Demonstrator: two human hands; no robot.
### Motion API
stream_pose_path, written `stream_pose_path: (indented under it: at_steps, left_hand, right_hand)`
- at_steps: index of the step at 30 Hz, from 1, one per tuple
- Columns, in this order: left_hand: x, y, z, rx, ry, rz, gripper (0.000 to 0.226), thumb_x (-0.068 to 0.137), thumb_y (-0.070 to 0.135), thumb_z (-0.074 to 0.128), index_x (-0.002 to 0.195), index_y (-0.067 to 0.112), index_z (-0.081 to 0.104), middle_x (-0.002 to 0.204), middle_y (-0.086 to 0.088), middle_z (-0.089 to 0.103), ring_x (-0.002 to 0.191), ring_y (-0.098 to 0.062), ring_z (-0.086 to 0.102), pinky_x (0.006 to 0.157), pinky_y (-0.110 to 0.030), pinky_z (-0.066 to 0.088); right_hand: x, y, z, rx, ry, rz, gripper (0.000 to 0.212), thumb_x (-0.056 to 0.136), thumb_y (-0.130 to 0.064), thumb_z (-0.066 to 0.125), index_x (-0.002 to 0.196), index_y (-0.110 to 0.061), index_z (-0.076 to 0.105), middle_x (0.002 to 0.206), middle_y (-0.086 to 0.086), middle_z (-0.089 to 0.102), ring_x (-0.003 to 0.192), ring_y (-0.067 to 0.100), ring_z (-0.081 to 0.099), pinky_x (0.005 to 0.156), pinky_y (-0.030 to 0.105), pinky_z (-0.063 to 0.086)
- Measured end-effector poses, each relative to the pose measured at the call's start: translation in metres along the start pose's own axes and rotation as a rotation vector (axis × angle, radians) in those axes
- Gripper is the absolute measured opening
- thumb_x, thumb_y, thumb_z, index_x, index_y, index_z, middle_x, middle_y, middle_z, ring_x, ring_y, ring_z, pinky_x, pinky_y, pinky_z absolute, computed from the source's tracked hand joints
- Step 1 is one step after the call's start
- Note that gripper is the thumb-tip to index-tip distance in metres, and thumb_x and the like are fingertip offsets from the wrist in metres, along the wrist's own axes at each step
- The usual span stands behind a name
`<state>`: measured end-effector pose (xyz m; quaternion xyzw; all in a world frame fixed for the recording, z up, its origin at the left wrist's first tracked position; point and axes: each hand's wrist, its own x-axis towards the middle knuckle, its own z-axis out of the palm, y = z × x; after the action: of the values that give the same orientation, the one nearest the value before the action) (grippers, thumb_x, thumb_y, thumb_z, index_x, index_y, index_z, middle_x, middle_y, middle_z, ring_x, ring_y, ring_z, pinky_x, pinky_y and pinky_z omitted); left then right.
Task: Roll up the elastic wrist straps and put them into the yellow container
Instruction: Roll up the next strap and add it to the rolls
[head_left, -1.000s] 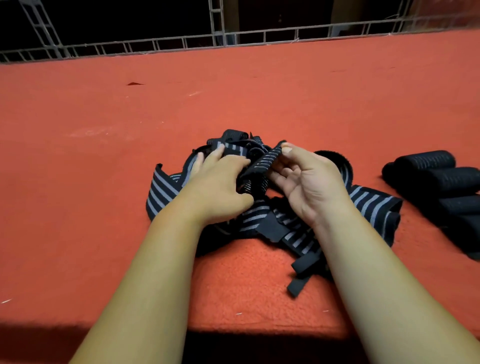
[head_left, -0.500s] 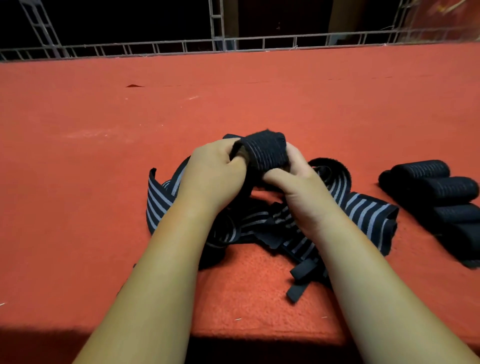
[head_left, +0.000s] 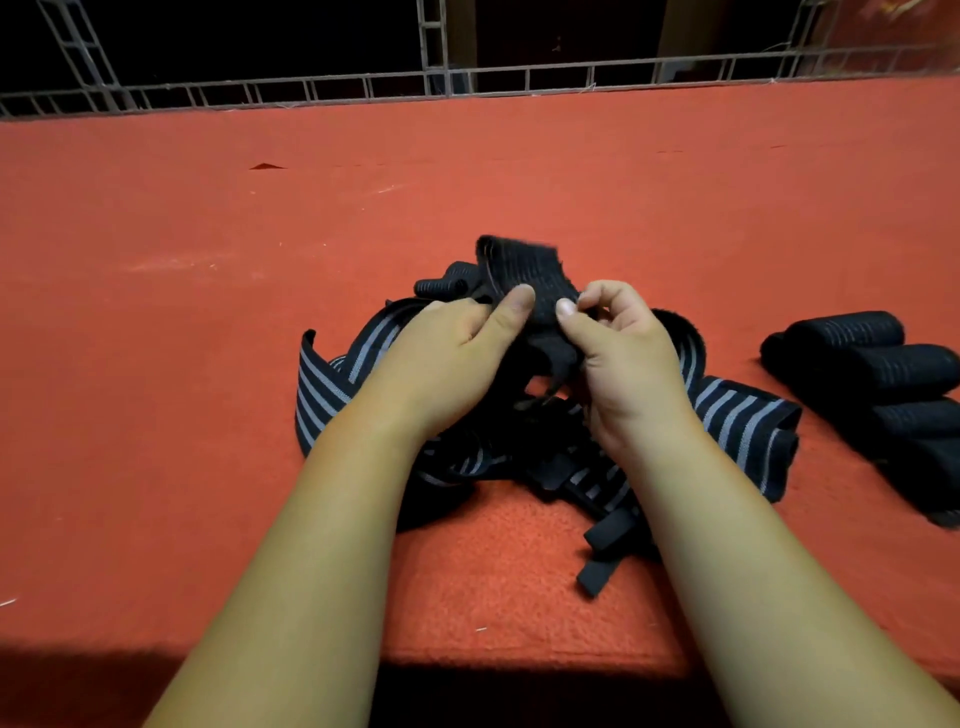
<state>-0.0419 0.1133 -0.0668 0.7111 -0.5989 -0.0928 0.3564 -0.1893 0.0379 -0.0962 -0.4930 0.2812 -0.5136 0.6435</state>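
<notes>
The person's left hand (head_left: 457, 353) and right hand (head_left: 623, 364) meet over the middle of the red felt-covered table (head_left: 156, 389). Each pinches, between thumb and curled fingers, the lower part of a black ribbed elastic wrist strap (head_left: 522, 270), whose upper end stands up above the thumbs. The held strap is raised just above a tangled heap of loose black straps with grey stripes (head_left: 743, 421), which lies on the table under and around both wrists, with its ends trailing toward the near edge. To the right, apart from the heap, a row of tightly rolled black straps (head_left: 883, 374) lies side by side on the cloth. A grey metal lattice rail (head_left: 519, 78) runs along the far edge of the table.
</notes>
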Motion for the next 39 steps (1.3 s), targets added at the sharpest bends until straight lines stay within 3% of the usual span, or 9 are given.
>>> stream_pose_path:
  at_steps: [8, 11, 15, 16, 19, 22, 30, 35, 39]
  left_hand:
    - [0.008, -0.053, 0.002, 0.270, -0.101, 0.090, 0.072, 0.068, 0.094, 0.060, 0.068, 0.023, 0.057, 0.086, 0.006, 0.054, 0.100, -0.022, 0.048, 0.080, -0.038, 0.040]
    - [0.011, -0.059, -0.011, 0.475, -0.085, -0.033, 0.052, 0.081, 0.075, 0.071, 0.075, 0.025, 0.059, 0.099, 0.003, 0.053, 0.111, -0.027, 0.045, 0.099, -0.045, 0.043]
    - [0.009, -0.047, -0.012, 0.580, -0.069, -0.080, 0.015, 0.092, 0.021, 0.077, 0.096, 0.032, 0.067, 0.120, 0.002, 0.057, 0.140, -0.031, 0.044, 0.133, -0.059, 0.007]
    - [0.009, -0.043, -0.009, 0.565, -0.092, -0.036, 0.032, 0.090, 0.005, 0.070, 0.106, 0.032, 0.071, 0.130, 0.002, 0.060, 0.150, -0.030, 0.039, 0.134, -0.057, 0.007]
    - [0.006, -0.019, -0.003, 0.382, -0.243, 0.031, 0.070, 0.084, -0.015, 0.052, 0.124, 0.037, 0.077, 0.141, 0.009, 0.067, 0.146, -0.021, 0.052, 0.124, -0.044, 0.039]
    - [0.008, -0.012, 0.013, 0.361, -0.328, -0.052, 0.055, 0.092, -0.002, 0.055, 0.130, 0.035, 0.074, 0.132, 0.009, 0.072, 0.123, -0.017, 0.067, 0.107, -0.040, 0.055]
    - [0.023, -0.029, 0.043, 0.687, -0.207, -0.232, 0.048, 0.102, 0.057, 0.059, 0.147, 0.039, 0.062, 0.160, 0.002, 0.042, 0.144, -0.031, 0.036, 0.114, -0.046, 0.038]
    - [0.031, -0.040, 0.053, 0.631, -0.021, -0.236, 0.028, 0.107, 0.039, 0.056, 0.127, 0.037, 0.075, 0.143, 0.002, 0.055, 0.131, -0.032, 0.047, 0.106, -0.047, 0.042]
    - [0.034, -0.042, 0.042, 0.166, 0.218, -0.239, 0.022, 0.113, 0.032, 0.047, 0.109, 0.021, 0.066, 0.105, -0.005, 0.067, 0.103, -0.034, 0.062, 0.082, -0.041, 0.043]
  right_hand:
    - [0.015, -0.024, -0.024, 0.272, 0.309, 0.061, 0.021, 0.109, -0.003, 0.052, 0.108, -0.023, 0.061, 0.086, 0.004, 0.071, 0.063, 0.016, 0.069, 0.063, 0.033, 0.058]
    - [0.018, -0.032, -0.035, 0.317, 0.315, 0.065, 0.023, 0.109, -0.002, 0.051, 0.111, -0.022, 0.060, 0.075, 0.000, 0.072, 0.059, 0.015, 0.067, 0.064, 0.032, 0.055]
    - [0.010, -0.026, -0.032, 0.305, 0.270, 0.096, 0.023, 0.111, 0.000, 0.049, 0.120, -0.011, 0.066, 0.081, 0.008, 0.079, 0.069, 0.021, 0.076, 0.065, 0.035, 0.064]
    - [0.009, -0.025, -0.031, 0.297, 0.256, 0.098, 0.022, 0.111, 0.001, 0.049, 0.121, -0.008, 0.067, 0.082, 0.009, 0.080, 0.071, 0.022, 0.077, 0.064, 0.035, 0.064]
    - [0.010, -0.022, -0.026, 0.267, 0.225, 0.088, 0.022, 0.112, -0.001, 0.050, 0.121, -0.008, 0.069, 0.088, 0.011, 0.081, 0.074, 0.023, 0.078, 0.064, 0.036, 0.064]
    - [0.011, -0.019, -0.027, 0.228, 0.215, 0.085, 0.026, 0.111, 0.000, 0.050, 0.123, -0.009, 0.071, 0.098, 0.014, 0.081, 0.084, 0.026, 0.079, 0.073, 0.042, 0.067]
    - [0.012, -0.009, -0.028, 0.134, 0.152, 0.125, 0.034, 0.108, 0.001, 0.055, 0.132, -0.015, 0.072, 0.111, 0.017, 0.082, 0.106, 0.039, 0.079, 0.093, 0.064, 0.063]
    - [0.011, -0.005, -0.030, 0.091, 0.151, 0.136, 0.033, 0.104, -0.001, 0.061, 0.130, -0.016, 0.073, 0.110, 0.017, 0.082, 0.103, 0.037, 0.080, 0.092, 0.065, 0.063]
    - [0.009, -0.005, -0.029, 0.039, 0.133, 0.154, 0.031, 0.103, -0.002, 0.062, 0.128, -0.017, 0.074, 0.108, 0.017, 0.082, 0.090, 0.032, 0.079, 0.078, 0.051, 0.068]
